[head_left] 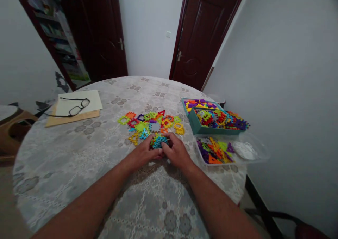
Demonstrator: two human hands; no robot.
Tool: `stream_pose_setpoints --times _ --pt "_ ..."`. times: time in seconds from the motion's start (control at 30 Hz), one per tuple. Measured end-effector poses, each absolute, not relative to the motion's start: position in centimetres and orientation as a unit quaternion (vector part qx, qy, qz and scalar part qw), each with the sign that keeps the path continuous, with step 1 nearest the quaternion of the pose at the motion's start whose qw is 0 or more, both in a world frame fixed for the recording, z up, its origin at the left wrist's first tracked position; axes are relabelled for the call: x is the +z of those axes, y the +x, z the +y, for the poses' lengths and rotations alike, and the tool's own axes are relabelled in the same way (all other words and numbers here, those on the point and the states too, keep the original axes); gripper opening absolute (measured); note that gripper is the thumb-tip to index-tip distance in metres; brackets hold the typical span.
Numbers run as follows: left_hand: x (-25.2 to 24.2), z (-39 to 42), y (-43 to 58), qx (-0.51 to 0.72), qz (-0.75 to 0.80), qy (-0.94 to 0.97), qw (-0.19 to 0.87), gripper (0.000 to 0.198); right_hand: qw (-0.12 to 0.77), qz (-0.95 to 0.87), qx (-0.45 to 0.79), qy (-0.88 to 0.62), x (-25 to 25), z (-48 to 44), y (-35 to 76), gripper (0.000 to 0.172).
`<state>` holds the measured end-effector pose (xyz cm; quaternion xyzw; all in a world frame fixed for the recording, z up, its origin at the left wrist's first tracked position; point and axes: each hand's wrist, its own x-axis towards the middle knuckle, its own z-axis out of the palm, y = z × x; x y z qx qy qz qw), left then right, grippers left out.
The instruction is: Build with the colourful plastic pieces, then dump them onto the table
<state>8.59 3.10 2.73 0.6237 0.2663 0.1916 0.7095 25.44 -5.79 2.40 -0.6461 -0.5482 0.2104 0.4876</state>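
Observation:
Between my two hands is a small cluster of joined plastic building pieces [158,141], mostly blue with some green, yellow and red. My left hand [144,151] closes around its left side, thumb along the near face. From the right, my right hand [177,150] grips the same cluster, its thumb pressed on the blue part. Fingers behind the cluster are partly hidden. Just beyond my hands lies a loose spread of notched pieces in many colours, among them a grey square piece [154,127], a yellow triangle [134,139] and an orange piece [131,115].
To the right stand a teal box [195,123] heaped with pieces, its lid [185,106] holding more, and a clear plastic tub [203,161] with pieces and a white bag [245,151]. Glasses [75,110] rest on paper and a board [74,120] at left. A patterned cloth covers the round table [105,175].

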Motion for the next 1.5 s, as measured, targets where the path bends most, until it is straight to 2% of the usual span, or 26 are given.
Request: stream_pose_setpoints --times 0.17,0.33,0.53,0.7,0.77,0.97,1.13,1.27,1.5 --pt "3.4 3.1 8.4 0.190 0.295 0.665 0.660 0.074 0.482 -0.554 0.285 -0.616 2.7 -6.0 25.5 0.041" --pt "3.6 3.0 8.3 0.181 0.236 0.699 0.650 0.080 0.454 -0.590 0.303 -0.595 5.1 -6.8 26.3 0.046" --pt "2.4 3.6 8.2 0.193 0.238 0.648 0.697 0.084 0.440 -0.594 0.196 -0.644 10.2 -9.0 29.7 0.040" --pt "2.3 4.1 8.1 0.197 0.260 0.665 0.671 0.081 0.429 -0.557 0.052 -0.710 13.6 -11.1 37.6 0.041" --pt "2.4 4.1 8.1 0.196 0.266 0.670 0.665 0.081 0.398 -0.528 0.007 -0.750 14.3 -12.0 42.0 0.045" --pt "2.7 4.0 8.1 0.182 0.261 0.680 0.661 0.080 0.297 -0.520 0.003 -0.801 14.6 -14.0 53.5 0.046" --pt "2.9 4.0 8.1 0.182 0.274 0.679 0.656 0.084 0.207 -0.546 0.010 -0.812 13.7 -13.8 56.7 0.048" --pt "2.8 4.1 8.1 0.178 0.275 0.678 0.658 0.084 0.198 -0.547 -0.006 -0.813 13.2 -13.9 56.8 0.053" --pt "3.5 3.7 8.1 0.177 0.273 0.679 0.658 0.082 0.238 -0.538 0.074 -0.805 13.0 -14.5 57.0 0.052"
